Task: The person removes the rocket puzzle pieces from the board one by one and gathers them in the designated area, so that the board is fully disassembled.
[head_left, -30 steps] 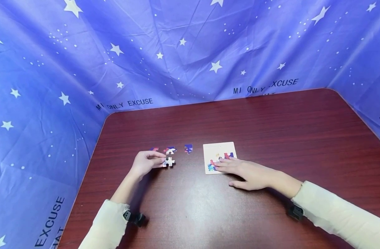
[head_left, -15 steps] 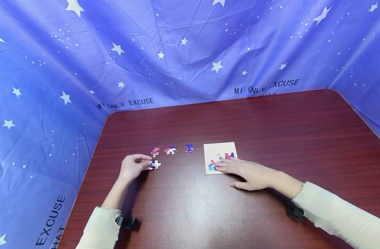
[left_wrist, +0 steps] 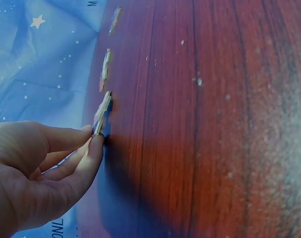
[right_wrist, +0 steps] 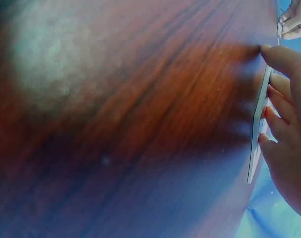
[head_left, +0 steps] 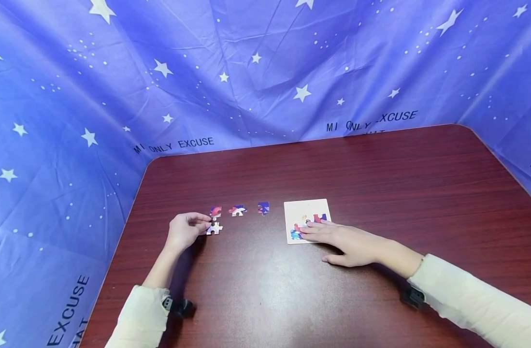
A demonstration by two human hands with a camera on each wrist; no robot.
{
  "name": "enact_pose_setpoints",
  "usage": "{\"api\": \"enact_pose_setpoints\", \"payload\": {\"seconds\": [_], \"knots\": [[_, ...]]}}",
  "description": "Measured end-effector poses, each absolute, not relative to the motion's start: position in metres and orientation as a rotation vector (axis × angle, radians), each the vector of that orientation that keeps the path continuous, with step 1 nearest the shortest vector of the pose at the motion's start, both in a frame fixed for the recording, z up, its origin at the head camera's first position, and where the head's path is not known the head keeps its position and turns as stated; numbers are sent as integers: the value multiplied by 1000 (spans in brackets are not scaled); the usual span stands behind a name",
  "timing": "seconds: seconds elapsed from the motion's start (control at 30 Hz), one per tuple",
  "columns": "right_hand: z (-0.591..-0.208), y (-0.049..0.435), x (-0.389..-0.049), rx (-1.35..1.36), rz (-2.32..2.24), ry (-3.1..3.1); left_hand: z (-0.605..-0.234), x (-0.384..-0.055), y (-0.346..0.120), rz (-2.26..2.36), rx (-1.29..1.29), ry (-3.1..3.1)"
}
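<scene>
Between thumb and fingers, my left hand [head_left: 184, 233] pinches a white and purple jigsaw piece [head_left: 215, 229]. In the left wrist view that piece [left_wrist: 103, 113] tilts slightly above the table, over its own shadow. Just behind it lies a red and purple jigsaw piece [head_left: 215, 211]. My right hand [head_left: 345, 243] rests with straight fingers on the lower part of a square puzzle board [head_left: 296, 209]. A few coloured pieces show in the board, a red and purple one [head_left: 320, 217] among them; the fingers hide the rest of its lower area. In the right wrist view the board [right_wrist: 259, 116] appears edge-on under the fingers.
Two more loose jigsaw pieces, one white and red [head_left: 237, 210] and one mostly purple [head_left: 263, 208], lie in a row left of the board. The dark red wooden table [head_left: 256, 280] meets a blue starry curtain [head_left: 265, 72] at the back and sides.
My left hand has carried the pinched piece to the left, away from the board, uncovering the red and purple piece behind it. The right hand stays on the board.
</scene>
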State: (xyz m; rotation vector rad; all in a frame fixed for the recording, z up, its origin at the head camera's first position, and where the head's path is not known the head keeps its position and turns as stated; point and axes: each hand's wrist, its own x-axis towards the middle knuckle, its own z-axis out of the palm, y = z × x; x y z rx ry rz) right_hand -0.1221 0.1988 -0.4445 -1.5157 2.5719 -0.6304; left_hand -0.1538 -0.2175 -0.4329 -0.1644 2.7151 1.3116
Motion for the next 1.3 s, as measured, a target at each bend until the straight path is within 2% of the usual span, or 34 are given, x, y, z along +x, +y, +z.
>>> {"api": "enact_pose_setpoints", "payload": {"seconds": [0.53,1.3], "knots": [[-444,198,-121,-1539,-646,2563,-434,-153,-217,1357,-125,2663],[-439,196,-121,-1423,-625,2547,-433,-156,-221,1345,-128,2665]]}}
